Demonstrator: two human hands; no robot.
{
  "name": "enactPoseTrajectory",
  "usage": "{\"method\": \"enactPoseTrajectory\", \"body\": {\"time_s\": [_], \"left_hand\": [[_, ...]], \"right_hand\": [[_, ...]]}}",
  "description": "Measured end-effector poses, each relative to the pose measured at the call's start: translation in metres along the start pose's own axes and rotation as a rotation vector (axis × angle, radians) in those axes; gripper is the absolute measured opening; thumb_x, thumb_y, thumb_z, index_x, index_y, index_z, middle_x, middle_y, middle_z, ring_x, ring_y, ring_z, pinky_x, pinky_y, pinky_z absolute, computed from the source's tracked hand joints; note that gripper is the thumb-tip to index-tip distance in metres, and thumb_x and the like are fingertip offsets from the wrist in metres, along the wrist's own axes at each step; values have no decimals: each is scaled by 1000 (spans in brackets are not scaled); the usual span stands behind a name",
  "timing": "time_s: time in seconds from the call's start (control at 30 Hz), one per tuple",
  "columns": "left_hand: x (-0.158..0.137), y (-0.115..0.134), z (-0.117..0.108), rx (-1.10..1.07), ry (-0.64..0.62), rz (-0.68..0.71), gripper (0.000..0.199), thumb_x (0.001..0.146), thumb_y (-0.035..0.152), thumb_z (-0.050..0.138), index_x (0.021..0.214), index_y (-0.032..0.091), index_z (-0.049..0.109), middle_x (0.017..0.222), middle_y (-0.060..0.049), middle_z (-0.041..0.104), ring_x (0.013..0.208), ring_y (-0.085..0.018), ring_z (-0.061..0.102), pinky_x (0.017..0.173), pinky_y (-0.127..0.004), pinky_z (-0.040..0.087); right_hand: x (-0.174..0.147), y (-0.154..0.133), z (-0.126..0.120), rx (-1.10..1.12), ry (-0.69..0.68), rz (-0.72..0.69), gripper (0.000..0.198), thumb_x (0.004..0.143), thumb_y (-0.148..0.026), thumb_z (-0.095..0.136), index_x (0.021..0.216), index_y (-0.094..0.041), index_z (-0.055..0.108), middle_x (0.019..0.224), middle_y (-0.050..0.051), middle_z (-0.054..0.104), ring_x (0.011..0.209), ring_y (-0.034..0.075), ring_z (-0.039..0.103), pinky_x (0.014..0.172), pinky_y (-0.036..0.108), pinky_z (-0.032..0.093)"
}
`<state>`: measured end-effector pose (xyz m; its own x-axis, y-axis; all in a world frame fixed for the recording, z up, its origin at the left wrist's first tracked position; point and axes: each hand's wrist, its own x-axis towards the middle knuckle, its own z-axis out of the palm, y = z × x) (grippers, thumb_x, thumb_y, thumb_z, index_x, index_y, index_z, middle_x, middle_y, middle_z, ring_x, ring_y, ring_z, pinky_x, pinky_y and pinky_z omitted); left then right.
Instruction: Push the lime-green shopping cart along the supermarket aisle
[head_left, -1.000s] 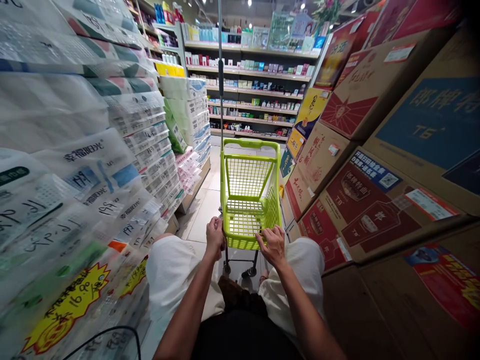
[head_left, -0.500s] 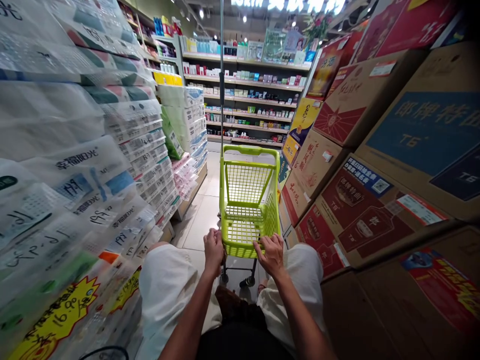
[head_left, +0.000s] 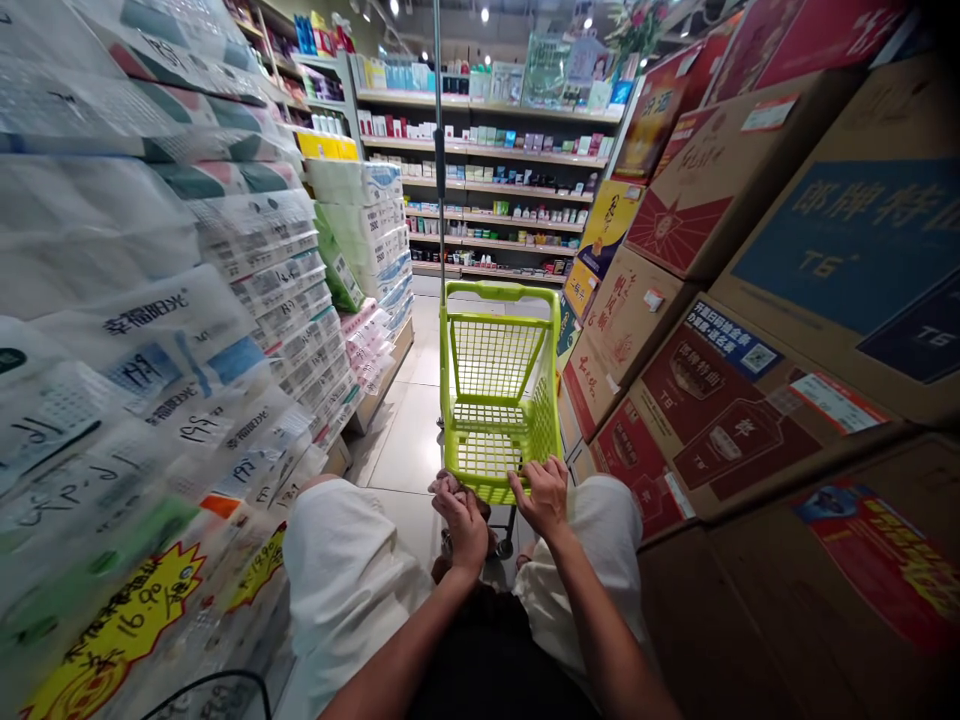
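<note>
A lime-green shopping cart (head_left: 499, 362) with a gridded plastic basket stands in front of me. My right hand (head_left: 545, 494) is closed over the near right rim of the basket, fingers hooked on its edge. At the near left corner, my left hand (head_left: 463, 520) has its fingers curled over a small pinkish-brown thing (head_left: 441, 483) that I cannot make out. Something brown is partly hidden beneath that hand, between my knees. The basket's visible floor shows bare green grid.
Wrapped tissue packs (head_left: 259, 255) are piled high on the left. Liquor cartons (head_left: 739, 400) form a wall on the right. A tiled floor (head_left: 409, 440) runs to shelves (head_left: 487, 150) of small boxed goods. A thin metal pole (head_left: 439, 120) rises at the cart's left side.
My left hand has moved right and slightly down, and the pinkish-brown thing now shows by its fingers. My right hand stays on the basket rim.
</note>
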<state>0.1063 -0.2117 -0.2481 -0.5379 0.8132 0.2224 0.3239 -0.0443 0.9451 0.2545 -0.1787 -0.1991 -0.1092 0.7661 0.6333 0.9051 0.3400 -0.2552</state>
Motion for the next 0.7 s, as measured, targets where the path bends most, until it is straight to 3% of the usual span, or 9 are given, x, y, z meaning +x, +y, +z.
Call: {"method": "enactPoseTrajectory", "body": {"time_s": [0.17,0.23,0.37,0.43,0.57,0.7], "left_hand": [[-4,-9,-4,-22,-122,15,27,98,28,44,123,23,51,121,-15,53,119,-29,56,111,-53,43],[7,-12,-12,-16,-112,-3,23,97,27,44,118,24,52,117,-13,55,115,-28,56,110,-52,44],[53,-12,-33,-20,165,-73,16,96,32,45,109,23,51,113,-12,55,113,-28,55,109,-50,43],[73,-7,-40,-93,237,-72,19,96,34,46,111,23,49,116,-11,55,116,-27,55,109,-46,44],[83,6,-34,-185,53,18,25,96,41,53,114,24,53,120,-10,55,119,-25,56,107,-40,46],[84,-4,-19,-252,87,-66,22,95,40,52,111,24,50,111,-8,57,111,-21,61,99,-37,51]], "right_hand": [[3,-1,1,4,8,5,28,101,-40,55,77,-26,58,75,2,64,85,24,52,110,42,30],[3,-4,0,8,0,9,27,101,-39,55,79,-26,60,76,2,65,85,24,53,110,42,30],[4,-13,1,18,-30,4,24,101,-38,55,81,-26,60,79,2,66,86,23,54,110,41,30],[3,-18,3,19,-39,-1,23,100,-38,56,82,-26,60,80,2,66,86,23,55,110,41,30],[4,-25,7,28,-30,3,23,99,-40,58,80,-26,57,79,2,66,86,23,54,108,42,30],[7,-25,6,39,-32,15,26,98,-40,58,77,-25,53,75,1,64,86,23,54,105,41,31]]}}
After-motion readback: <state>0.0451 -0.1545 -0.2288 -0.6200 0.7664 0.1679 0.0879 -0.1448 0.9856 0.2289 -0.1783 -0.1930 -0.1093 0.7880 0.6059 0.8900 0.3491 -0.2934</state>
